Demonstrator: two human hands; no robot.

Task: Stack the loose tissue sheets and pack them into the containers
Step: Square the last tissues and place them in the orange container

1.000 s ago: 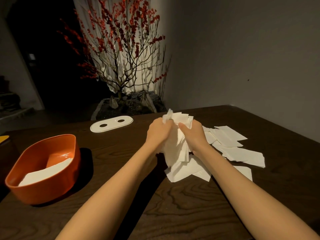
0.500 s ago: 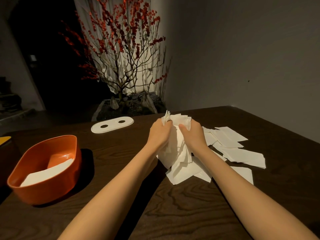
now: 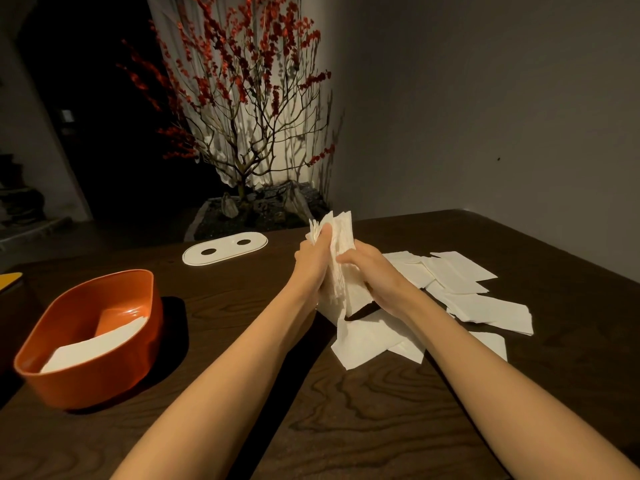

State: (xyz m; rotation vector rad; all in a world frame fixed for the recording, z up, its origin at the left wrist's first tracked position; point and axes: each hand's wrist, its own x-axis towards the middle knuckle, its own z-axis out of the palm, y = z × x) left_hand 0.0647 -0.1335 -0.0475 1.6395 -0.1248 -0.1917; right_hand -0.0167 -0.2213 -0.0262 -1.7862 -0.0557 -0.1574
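Both hands meet over the middle of the dark wooden table, clamping a bundle of tissue sheets between them. The left hand has its fingers curled round the bundle's left face, thumb up along the paper; the right hand grips the right face, its fingers wrapped over the sheets. Compared with the earlier frames, the bundle is pressed narrower and stands more upright, its top edges gathered closer instead of fanning out, and the hands sit tighter together. Its lower end hangs just above the loose sheets that lie scattered toward the table's right edge, with a few overlapping ones directly beneath the hands; these have not shifted. Near the left edge sits the orange container, a flat stack of white tissue lying inside it, unchanged. Toward the far edge rests a white oval lid with two dark holes, well apart from the hands. Beyond the table stands a red-blossomed branch arrangement against a lit wall.
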